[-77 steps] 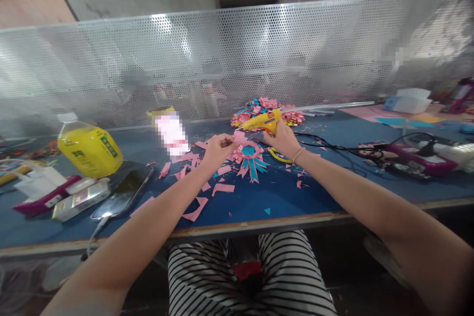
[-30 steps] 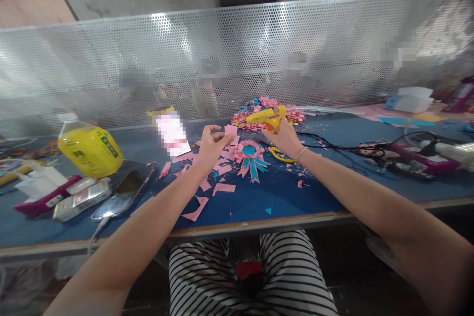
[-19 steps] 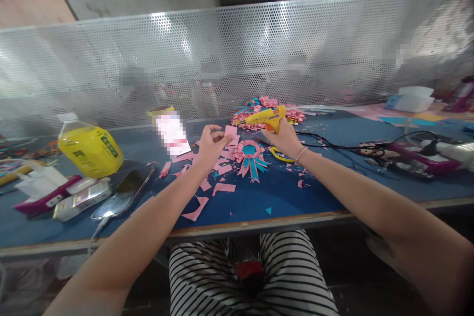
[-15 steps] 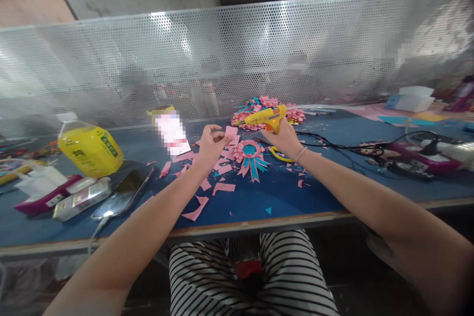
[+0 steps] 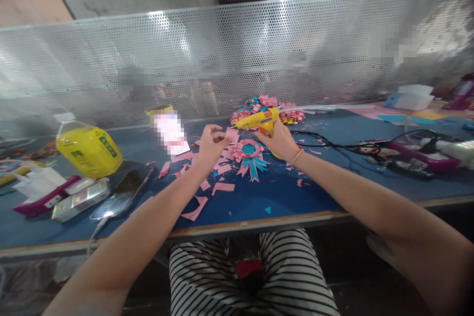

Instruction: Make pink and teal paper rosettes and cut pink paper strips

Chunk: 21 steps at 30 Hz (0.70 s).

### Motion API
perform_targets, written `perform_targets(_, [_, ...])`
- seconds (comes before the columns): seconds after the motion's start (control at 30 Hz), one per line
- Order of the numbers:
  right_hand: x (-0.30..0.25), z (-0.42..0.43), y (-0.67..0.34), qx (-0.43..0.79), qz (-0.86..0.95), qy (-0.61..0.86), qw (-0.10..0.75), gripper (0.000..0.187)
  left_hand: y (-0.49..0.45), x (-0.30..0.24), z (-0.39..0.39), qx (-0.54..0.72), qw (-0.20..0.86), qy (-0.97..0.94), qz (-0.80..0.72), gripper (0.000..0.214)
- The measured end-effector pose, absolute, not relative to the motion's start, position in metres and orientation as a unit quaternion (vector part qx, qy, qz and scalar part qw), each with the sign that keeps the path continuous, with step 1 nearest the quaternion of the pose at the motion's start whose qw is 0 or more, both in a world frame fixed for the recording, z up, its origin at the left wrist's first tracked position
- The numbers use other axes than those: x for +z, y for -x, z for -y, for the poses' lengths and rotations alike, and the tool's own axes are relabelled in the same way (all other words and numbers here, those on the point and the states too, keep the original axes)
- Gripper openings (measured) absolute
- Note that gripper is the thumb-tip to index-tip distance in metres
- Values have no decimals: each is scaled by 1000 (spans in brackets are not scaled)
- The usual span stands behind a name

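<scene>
A small pink paper piece [image 5: 232,135] is pinched between the thumb and fingers of my left hand [image 5: 213,144]. My right hand [image 5: 280,139] grips a yellow glue gun [image 5: 257,119], its nozzle pointing left at the top of that paper. Whether the tip touches it I cannot tell. Below the gun lies a rosette [image 5: 249,153] with a pleated pink rim, a blue centre and pink and blue tails. Pink paper scraps [image 5: 222,170] are strewn under and around my left hand. Behind the gun rises a pile of pink and blue rosettes [image 5: 264,103].
On the left stand a bottle of yellow liquid [image 5: 89,150], a phone [image 5: 122,195] on a cable and a small box [image 5: 81,200]. A propped, lit screen [image 5: 171,133] is behind my left hand. Black cables [image 5: 329,143] run right. A perforated metal panel [image 5: 237,49] closes off the back.
My right hand has brought the glue gun a little left, so its nozzle is now at the pink paper. The left hand has stayed nearly still. The view has shifted slightly.
</scene>
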State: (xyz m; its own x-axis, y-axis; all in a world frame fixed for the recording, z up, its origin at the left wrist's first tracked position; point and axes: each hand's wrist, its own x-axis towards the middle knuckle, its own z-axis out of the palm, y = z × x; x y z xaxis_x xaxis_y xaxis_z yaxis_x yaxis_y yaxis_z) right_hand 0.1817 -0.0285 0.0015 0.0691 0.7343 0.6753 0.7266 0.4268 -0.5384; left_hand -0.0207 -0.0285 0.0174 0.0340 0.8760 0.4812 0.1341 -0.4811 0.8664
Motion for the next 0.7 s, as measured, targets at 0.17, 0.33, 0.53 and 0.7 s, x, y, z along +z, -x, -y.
perform_targets(0.17, [1,27,-181,-19,683,547,483,36,21,16,29,574,325,-644,-387,34])
perform_targets(0.33, [-1,25,-182,-49,694,551,461,24,20,15,28,581,335,-642,-373,34])
perform_targets(0.53, [-6,22,-184,-66,703,555,440,21,19,15,29,585,337,-643,-362,34])
perform_targets(0.7, [-7,19,-186,-89,716,545,427,20,19,15,28,585,334,-642,-366,35])
